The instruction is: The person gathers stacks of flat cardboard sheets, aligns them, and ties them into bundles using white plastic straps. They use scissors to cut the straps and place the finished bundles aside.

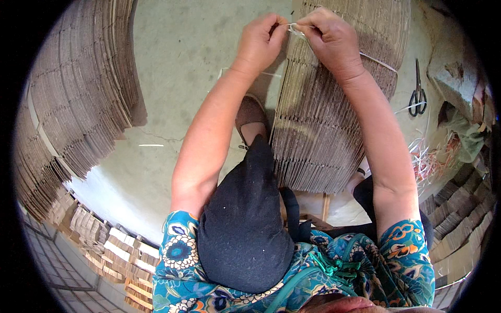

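Pale concrete floor all around, with a tall cardboard stack at far left and smaller cardboard piles at near left. Grasping a thin white strap at the far end with 2 hands: left hand pinching it between thumb and forefinger, just left of the cardboard bundle; right hand pinching it likewise, over the bundle, with fingertips near those of the left. Cannot tell whether knotted; too small to make out. Bundle placed right of centre, running from far to near, with white strap also visible across it to the right of the right wrist. Brown shoe to the left, just beside the bundle. Farther right, black-handled scissors on the floor; nearer, a tangle of white and red strips.
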{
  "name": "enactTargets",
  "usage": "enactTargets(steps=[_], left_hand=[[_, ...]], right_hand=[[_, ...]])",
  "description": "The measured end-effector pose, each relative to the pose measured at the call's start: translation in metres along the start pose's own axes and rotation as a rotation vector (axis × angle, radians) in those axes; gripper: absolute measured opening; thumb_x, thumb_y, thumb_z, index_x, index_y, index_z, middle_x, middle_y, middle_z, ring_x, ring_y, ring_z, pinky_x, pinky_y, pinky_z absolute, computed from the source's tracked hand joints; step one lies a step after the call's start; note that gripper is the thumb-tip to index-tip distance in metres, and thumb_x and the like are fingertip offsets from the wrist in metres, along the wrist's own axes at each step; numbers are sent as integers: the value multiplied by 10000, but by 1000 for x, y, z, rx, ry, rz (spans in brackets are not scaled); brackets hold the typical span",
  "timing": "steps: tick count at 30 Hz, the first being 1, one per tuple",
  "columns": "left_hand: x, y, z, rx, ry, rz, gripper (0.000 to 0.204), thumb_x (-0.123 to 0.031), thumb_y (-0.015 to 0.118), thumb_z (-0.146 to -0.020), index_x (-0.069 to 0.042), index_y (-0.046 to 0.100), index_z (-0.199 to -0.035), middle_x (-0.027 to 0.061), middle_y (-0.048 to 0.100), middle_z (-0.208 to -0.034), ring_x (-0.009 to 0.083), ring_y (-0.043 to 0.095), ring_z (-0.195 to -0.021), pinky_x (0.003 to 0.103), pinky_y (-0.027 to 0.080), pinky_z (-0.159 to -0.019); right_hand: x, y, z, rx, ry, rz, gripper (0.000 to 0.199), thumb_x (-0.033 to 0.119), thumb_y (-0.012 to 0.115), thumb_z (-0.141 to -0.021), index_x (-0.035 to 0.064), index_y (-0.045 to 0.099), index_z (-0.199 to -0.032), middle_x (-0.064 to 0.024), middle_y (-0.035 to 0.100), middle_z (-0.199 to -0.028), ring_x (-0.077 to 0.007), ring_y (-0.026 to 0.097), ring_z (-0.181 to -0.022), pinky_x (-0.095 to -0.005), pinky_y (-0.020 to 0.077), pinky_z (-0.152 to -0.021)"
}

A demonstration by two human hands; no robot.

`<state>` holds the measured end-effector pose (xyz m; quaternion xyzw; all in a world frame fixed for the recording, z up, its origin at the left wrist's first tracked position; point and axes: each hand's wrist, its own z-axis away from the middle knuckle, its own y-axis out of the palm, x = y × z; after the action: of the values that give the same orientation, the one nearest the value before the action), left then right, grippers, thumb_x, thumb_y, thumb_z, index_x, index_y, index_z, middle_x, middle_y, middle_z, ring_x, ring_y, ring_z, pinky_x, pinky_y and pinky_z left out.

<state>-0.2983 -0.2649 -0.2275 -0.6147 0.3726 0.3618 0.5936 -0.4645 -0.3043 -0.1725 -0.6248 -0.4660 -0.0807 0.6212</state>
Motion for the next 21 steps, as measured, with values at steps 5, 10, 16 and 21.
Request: enactTargets(steps=[5, 10, 16, 21], left_hand=[[7, 3, 8, 1, 186, -342, 73, -96, 568, -807, -56, 550, -865, 132, 557, -783, 336, 551, -739, 386, 461, -639], [7, 9, 4, 30, 177, -380, 86, -80, 555, -788, -69, 544, -873, 122, 568, -812, 344, 558, -776, 406, 460, -654], [48, -8, 35, 46, 127, -312, 140, -119, 583, -794, -87, 585, -930, 121, 573, -872, 341, 552, -855, 429, 460, -721], [59, -3, 77, 247, 74, -555, 180, -120, 636, -736, -93, 620, -914, 122, 578, -905, 332, 553, -893, 427, 457, -752]], right_hand=[[-3, -17, 22, -3, 21, 80, 80, 147, 646, -769, 84, 608, -801, -69, 575, -751, -271, 592, -705, -355, 473, -607], [8, -25, 26, 13, 113, 9, 75, 140, 663, -757, 78, 640, -791, -74, 578, -733, -260, 586, -683, -323, 466, -602], [-22, -65, 55, -334, 407, -327, 127, 168, 677, -812, 67, 672, -888, -20, 651, -791, -91, 590, -695, -241, 467, -641], [-126, -140, 182, -204, 1033, 148, 234, 217, 673, -818, 80, 662, -1007, -11, 654, -830, -110, 605, -755, -255, 481, -736]])
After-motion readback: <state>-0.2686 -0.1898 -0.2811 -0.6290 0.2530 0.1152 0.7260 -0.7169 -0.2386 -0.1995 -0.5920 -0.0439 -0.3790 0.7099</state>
